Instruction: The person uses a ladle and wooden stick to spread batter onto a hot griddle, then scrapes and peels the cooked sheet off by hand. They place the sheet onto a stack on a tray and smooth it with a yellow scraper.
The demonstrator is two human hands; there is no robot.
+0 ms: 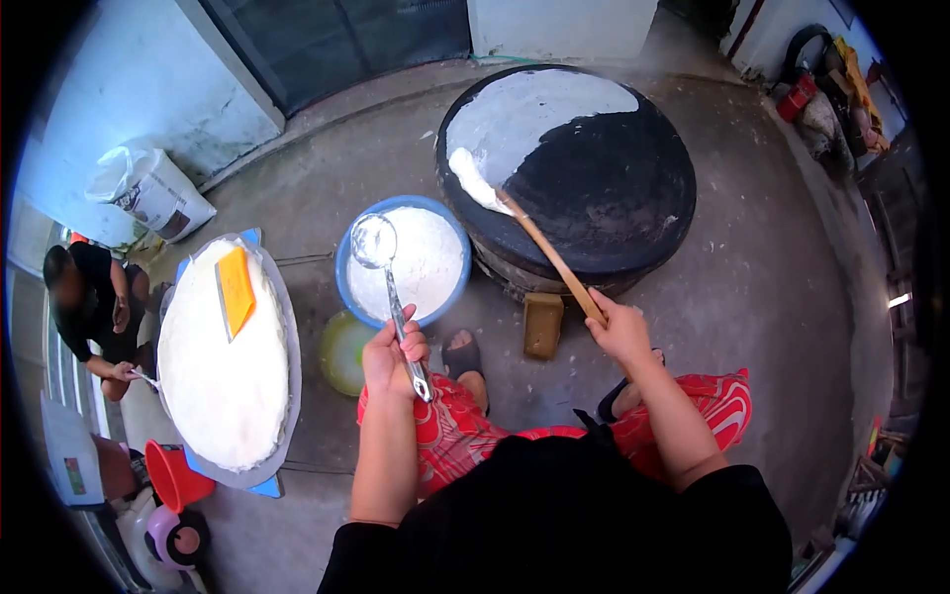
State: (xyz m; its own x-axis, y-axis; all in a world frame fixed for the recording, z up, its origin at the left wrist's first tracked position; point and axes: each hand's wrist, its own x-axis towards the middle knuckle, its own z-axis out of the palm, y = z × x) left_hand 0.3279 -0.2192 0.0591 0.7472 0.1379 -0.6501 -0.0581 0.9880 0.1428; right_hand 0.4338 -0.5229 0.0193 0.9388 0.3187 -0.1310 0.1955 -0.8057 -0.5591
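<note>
My left hand (394, 358) is closed around the handle of a metal ladle (394, 292). The ladle's bowl, smeared white, is above a blue basin (342, 282) filled with a white batter-like mass (430, 262). In my right hand (623, 332) is a wooden-handled spreader (549, 252), its far end coated in thick white. That end lies at the left side of a large round black griddle (614, 188). A thin white layer (534, 104) covers the griddle's far and left part; the rest of its surface shows black.
A round board stacked with white sheets (218, 396) stands at left, an orange scraper (236, 287) on top. Another person (94, 302) crouches beside it. A yellow-green bowl (341, 351), a brick (542, 325), a red bucket (176, 475) and a white sack (163, 193) are on the floor.
</note>
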